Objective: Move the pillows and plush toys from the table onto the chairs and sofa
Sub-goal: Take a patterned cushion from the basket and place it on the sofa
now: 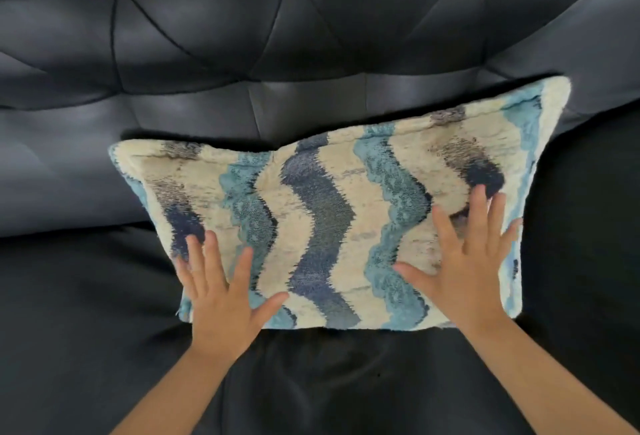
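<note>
A rectangular pillow (pixel 322 227) with cream, light blue and navy wavy stripes leans on the seat of a dark leather sofa (pixel 242 54), its top edge against the quilted backrest. My left hand (pixel 218 296) lies flat on the pillow's lower left corner with fingers spread. My right hand (pixel 467 261) lies flat on the pillow's lower right part, fingers straight and spread. Neither hand curls round the pillow. No table or plush toys are in view.
The sofa's quilted black backrest fills the top of the view. Its dark seat cushion (pixel 86 313) spreads to both sides of the pillow and below it. A rounded armrest or side cushion (pixel 588 36) rises at the upper right.
</note>
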The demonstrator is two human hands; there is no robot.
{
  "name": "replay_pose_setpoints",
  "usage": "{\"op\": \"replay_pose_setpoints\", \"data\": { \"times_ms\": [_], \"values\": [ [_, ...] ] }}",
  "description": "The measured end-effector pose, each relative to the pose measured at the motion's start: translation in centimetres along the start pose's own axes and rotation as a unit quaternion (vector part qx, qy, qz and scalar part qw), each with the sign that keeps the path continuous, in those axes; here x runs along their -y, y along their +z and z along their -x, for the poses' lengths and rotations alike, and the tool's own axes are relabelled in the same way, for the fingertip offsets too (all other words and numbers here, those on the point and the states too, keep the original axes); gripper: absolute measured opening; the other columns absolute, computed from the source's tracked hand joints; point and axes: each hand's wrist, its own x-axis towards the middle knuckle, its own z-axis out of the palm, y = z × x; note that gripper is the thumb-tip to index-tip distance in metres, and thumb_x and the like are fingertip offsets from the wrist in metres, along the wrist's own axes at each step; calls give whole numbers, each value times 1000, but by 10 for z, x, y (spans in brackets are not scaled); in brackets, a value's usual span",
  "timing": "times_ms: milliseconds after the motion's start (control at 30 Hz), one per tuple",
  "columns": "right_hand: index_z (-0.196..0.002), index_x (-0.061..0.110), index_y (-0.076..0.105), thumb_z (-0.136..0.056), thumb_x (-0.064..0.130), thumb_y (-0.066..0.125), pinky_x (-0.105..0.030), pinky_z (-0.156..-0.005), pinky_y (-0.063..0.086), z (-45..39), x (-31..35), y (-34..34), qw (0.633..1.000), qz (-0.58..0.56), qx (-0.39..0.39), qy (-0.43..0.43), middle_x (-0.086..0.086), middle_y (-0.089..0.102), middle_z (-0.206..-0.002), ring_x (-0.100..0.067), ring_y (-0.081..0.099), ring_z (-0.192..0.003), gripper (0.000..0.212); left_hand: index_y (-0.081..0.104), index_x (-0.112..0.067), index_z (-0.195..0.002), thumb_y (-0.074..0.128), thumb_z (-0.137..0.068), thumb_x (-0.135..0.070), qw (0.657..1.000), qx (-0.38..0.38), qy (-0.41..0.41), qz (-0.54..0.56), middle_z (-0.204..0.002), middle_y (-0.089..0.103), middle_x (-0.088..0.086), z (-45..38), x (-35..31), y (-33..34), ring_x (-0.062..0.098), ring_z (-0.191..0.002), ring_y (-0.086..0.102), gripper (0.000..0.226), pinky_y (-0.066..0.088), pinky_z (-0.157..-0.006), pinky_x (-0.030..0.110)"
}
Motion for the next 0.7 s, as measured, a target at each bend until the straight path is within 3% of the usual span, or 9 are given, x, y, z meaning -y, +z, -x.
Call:
{"op": "replay_pose_setpoints", "data": {
  "times_ms": [100, 200, 233, 300, 367, 400, 533, 633, 700],
  "values": [
    [-139, 27, 19, -77, 74, 10, -76, -99, 9, -2, 1, 31, 980, 85, 168, 66, -9, 4, -152, -34, 1, -137, 78, 30, -20, -137, 0, -76, -78, 975, 183, -101, -79, -146, 16, 28, -7, -3, 25, 47, -131, 17, 89, 25, -97, 71],
    [-140, 29, -9, -78, 72, 14, -71, -102, 2, -22, -9, 53, 939, 144, 294, 104, -7, -17, -152, -32, -19, -137, 79, -5, -20, -144, -4, -65, -82, 923, 303, -181, -155, -152, -9, 22, -30, -4, 42, 44, -139, -5, 100, 14, -104, 70],
    [-138, 30, -18, -77, 73, 13, -70, -102, 0, -22, -11, 53, 941, 142, 295, 89, -5, -22, -150, -31, -21, -136, 81, -12, -21, -143, 4, -68, -81, 925, 299, -183, -145, -151, -17, 21, -33, -3, 47, 43, -139, -12, 98, 9, -107, 68],
    [-137, 30, -17, -74, 75, 6, -71, -101, 5, -10, -12, 44, 963, 112, 242, 43, -3, -19, -150, -29, -11, -137, 81, 3, -20, -145, 9, -72, -78, 957, 235, -144, -94, -151, -4, 24, -23, 0, 41, 41, -139, -3, 93, 14, -105, 68],
    [-139, 25, 15, -80, 70, 7, -73, -95, 17, 14, -19, 39, 985, 66, 158, 16, -8, 5, -151, -31, 7, -133, 75, 31, -10, -134, 13, -78, -75, 981, 143, -127, -27, -139, 31, 35, 2, 16, 37, 40, -129, 19, 87, 29, -94, 71],
    [-134, 21, 27, -83, 68, 9, -73, -94, 19, 27, -24, 35, 991, 41, 124, 24, -11, 13, -146, -32, 12, -131, 71, 35, -3, -127, 18, -81, -73, 986, 95, -138, 2, -132, 37, 39, 14, 24, 33, 42, -124, 24, 86, 34, -89, 71],
    [-128, 19, 33, -79, 73, 10, -75, -92, 11, 54, -32, 28, 987, 14, 79, 139, -30, 21, -142, -39, 7, -129, 77, 32, 5, -127, 20, -75, -79, 968, 113, -209, 79, -129, 27, 52, 44, 34, 39, 51, -124, 17, 99, 31, -88, 74],
    [-139, 29, 18, -65, 83, -2, -73, -101, 5, 48, -42, 48, 973, 8, 141, 183, -17, 0, -150, -36, -5, -136, 93, 16, 4, -142, 6, -54, -94, 945, 167, -252, 125, -145, 2, 40, 40, 29, 64, 51, -136, 3, 131, 17, -107, 64],
    [-138, 32, 1, -58, 81, -1, -66, -105, -2, 38, -46, 60, 958, 23, 207, 199, -11, -13, -152, -31, -16, -137, 94, -1, -2, -144, 10, -60, -90, 926, 232, -283, 92, -150, -13, 29, 27, 26, 76, 42, -140, -10, 123, 6, -115, 53]
  ]
}}
